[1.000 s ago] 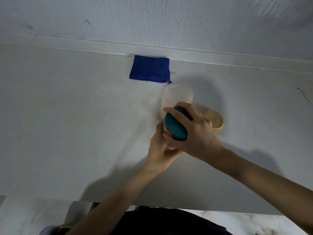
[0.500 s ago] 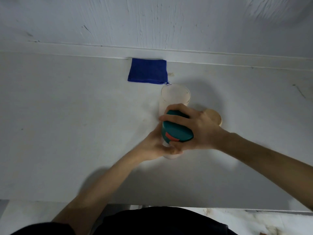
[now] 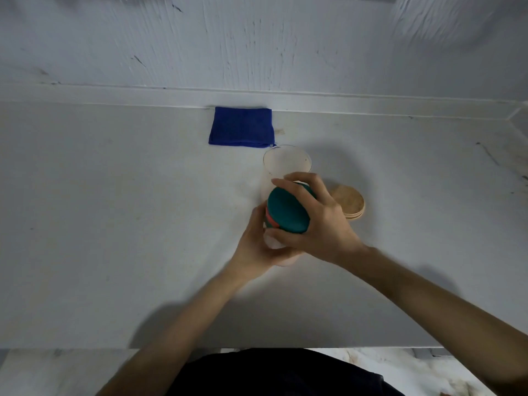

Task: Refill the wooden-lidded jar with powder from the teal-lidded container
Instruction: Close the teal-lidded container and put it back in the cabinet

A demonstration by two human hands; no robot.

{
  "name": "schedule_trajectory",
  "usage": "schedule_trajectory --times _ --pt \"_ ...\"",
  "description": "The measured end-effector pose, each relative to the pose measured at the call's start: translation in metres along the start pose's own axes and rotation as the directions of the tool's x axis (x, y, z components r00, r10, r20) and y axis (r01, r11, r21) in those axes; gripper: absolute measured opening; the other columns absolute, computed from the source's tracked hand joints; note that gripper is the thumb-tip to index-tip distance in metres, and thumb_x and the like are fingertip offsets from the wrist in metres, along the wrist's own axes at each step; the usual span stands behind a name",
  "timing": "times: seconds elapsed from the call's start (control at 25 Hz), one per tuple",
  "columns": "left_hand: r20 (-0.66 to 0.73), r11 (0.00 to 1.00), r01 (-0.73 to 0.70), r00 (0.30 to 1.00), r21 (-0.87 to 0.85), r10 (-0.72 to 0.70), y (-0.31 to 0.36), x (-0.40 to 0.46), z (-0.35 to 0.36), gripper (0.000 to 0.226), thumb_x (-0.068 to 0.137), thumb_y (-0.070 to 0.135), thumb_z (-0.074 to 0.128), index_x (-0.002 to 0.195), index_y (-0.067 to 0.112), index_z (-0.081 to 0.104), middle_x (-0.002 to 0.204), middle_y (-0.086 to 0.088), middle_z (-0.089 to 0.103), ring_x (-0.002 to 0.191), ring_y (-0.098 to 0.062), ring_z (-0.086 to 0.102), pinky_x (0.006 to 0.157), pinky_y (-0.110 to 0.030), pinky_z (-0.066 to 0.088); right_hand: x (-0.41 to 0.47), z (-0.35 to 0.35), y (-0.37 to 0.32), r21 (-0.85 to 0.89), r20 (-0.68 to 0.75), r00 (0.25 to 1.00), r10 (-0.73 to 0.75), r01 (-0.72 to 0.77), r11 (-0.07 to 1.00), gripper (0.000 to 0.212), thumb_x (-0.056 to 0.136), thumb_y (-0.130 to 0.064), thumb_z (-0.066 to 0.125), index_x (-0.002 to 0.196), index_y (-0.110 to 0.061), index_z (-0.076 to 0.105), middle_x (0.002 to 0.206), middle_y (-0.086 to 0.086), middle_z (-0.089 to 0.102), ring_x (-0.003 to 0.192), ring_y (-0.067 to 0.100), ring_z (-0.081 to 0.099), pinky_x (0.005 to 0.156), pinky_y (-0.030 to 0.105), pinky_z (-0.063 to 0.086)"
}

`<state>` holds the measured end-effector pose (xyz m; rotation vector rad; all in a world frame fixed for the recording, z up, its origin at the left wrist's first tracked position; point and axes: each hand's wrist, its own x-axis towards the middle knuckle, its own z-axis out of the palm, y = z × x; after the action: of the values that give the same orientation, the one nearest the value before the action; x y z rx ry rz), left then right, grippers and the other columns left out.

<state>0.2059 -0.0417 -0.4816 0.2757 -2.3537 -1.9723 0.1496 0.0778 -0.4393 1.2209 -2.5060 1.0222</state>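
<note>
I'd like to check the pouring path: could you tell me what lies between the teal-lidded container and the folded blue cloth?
In the head view, the open translucent jar stands between the teal-lidded container and the folded blue cloth.

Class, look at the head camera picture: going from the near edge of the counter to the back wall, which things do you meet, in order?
Teal-lidded container held in both hands → open jar → blue cloth against the wall. The wooden lid lies level with the container, so it is left out.
</note>
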Motion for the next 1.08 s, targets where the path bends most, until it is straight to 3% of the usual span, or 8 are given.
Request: schedule_trajectory --times 0.04,0.16,0.36,0.48,0.68,0.76,0.92,1.08 --pt "0.065 0.993 -0.066 0.996 0.103 0.06 -0.002 0.0 -0.005 0.043 0.075 0.011 0.068 0.105 0.026 0.042 0.102 0.006 0.055 0.099 -0.013 0.051 0.07 -0.015 0.053 -0.001 -0.003 0.003 0.069 0.026 1.0 -0.013 0.011 0.998 0.069 0.067 -0.045 0.066 0.126 -0.022 0.038 0.123 0.009 0.041 0.111 0.005 0.038 0.09 0.007 0.036" --pt "0.069 0.985 0.035 0.996 0.172 -0.047 0.001 0.002 -0.013 0.071 0.065 0.014 0.077 0.115 0.032 0.03 0.119 0.005 0.042 0.111 -0.012 0.044 0.09 -0.025 0.044 -0.011 -0.004 0.012 0.224 0.057 0.997 0.045 -0.057 0.973 0.08 0.064 -0.046 0.068 0.129 -0.027 0.026 0.123 0.002 0.032 0.113 -0.003 0.028 0.093 -0.001 0.029" --pt "0.163 0.992 0.105 0.98 0.066 -0.115 -0.003 0.002 -0.015 0.077 0.069 0.018 0.074 0.126 0.032 0.025 0.123 0.012 0.038 0.117 -0.005 0.035 0.096 -0.027 0.034 -0.038 0.005 0.022 0.258 0.225 0.925 0.306 -0.359 0.897 0.082 0.069 -0.035 0.072 0.133 -0.023 0.021 0.131 0.0 0.038 0.114 0.002 0.037 0.094 0.005 0.034" --pt "0.193 0.988 0.089 0.975 0.124 -0.112 -0.01 -0.002 -0.019 0.074 0.07 0.019 0.074 0.123 0.036 0.025 0.132 0.005 0.042 0.127 -0.013 0.038 0.101 -0.032 0.035 -0.047 0.011 0.028 0.243 0.247 0.904 0.348 -0.405 0.881 0.068 0.074 -0.031 0.068 0.13 -0.016 0.032 0.132 0.004 0.044 0.112 0.004 0.042 0.09 0.007 0.039" --pt "0.125 0.989 0.079 0.988 0.125 -0.095 -0.004 -0.006 -0.017 0.069 0.068 0.022 0.074 0.118 0.035 0.028 0.136 -0.001 0.043 0.128 -0.02 0.039 0.103 -0.04 0.037 -0.054 0.021 0.028 0.314 0.278 0.868 0.411 -0.487 0.815 0.066 0.078 -0.028 0.065 0.132 -0.014 0.031 0.134 0.005 0.045 0.118 0.014 0.045 0.096 0.023 0.039" --pt "0.1 0.989 0.088 0.99 0.121 -0.1 -0.003 -0.012 -0.012 0.068 0.069 0.023 0.074 0.116 0.037 0.027 0.138 -0.002 0.041 0.128 -0.02 0.038 0.103 -0.04 0.037 -0.059 0.025 0.026 0.352 0.277 0.866 0.417 -0.495 0.795 0.067 0.078 -0.031 0.064 0.132 -0.014 0.03 0.134 0.005 0.046 0.117 0.012 0.046 0.097 0.021 0.038" --pt "0.124 0.991 0.102 0.986 0.085 -0.112 -0.009 -0.024 -0.01 0.061 0.071 0.022 0.072 0.113 0.04 0.03 0.134 0.006 0.04 0.127 -0.015 0.036 0.099 -0.032 0.037 -0.068 0.031 0.019 0.408 0.254 0.88 0.401 -0.473 0.781 0.074 0.07 -0.047 0.064 0.13 -0.019 0.031 0.125 -0.006 0.045 0.111 0.005 0.047 0.093 0.008 0.038" --pt "0.225 0.995 0.076 0.97 0.061 -0.088 -0.015 -0.037 -0.018 0.058 0.073 0.019 0.071 0.109 0.047 0.035 0.12 0.019 0.042 0.119 -0.005 0.04 0.088 -0.01 0.039 -0.083 0.041 0.002 0.437 0.134 0.899 0.417 -0.431 0.789 0.069 0.065 -0.054 0.059 0.122 -0.027 0.032 0.12 -0.004 0.039 0.11 0.002 0.043 0.092 0.005 0.036"
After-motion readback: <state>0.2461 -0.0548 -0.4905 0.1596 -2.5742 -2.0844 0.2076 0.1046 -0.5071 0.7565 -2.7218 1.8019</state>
